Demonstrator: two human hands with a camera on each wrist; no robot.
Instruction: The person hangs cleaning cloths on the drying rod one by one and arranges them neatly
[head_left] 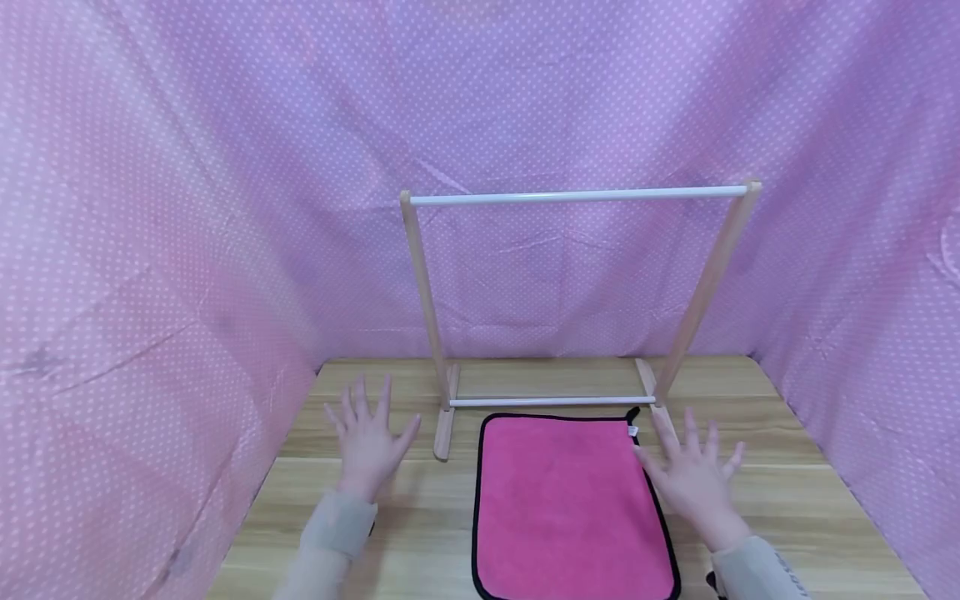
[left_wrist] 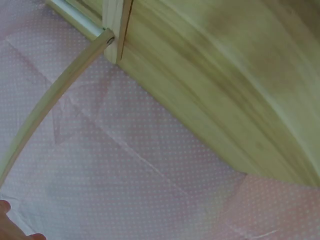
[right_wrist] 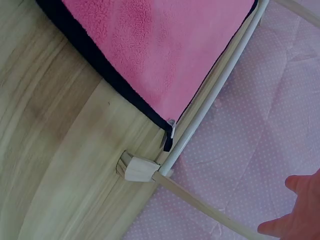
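Observation:
A pink towel (head_left: 570, 508) with black edging lies flat on the wooden table, a small black loop and white tag at its far right corner. My left hand (head_left: 369, 450), fingers spread, is to the left of the towel and holds nothing. On the other side my right hand (head_left: 697, 479) is also spread, its thumb overlapping the towel's right edge in the head view. Behind the towel stands a wooden rack with a white top bar (head_left: 577, 197) and a white lower bar (head_left: 551, 402). Only fingertips of the right hand (right_wrist: 295, 215) show in the right wrist view.
Pink dotted cloth (head_left: 525, 108) hangs around the back and both sides of the table (head_left: 795, 500). The rack's left foot (head_left: 446, 425) lies between the left hand and the towel; its right foot (head_left: 663, 421) reaches toward the right hand.

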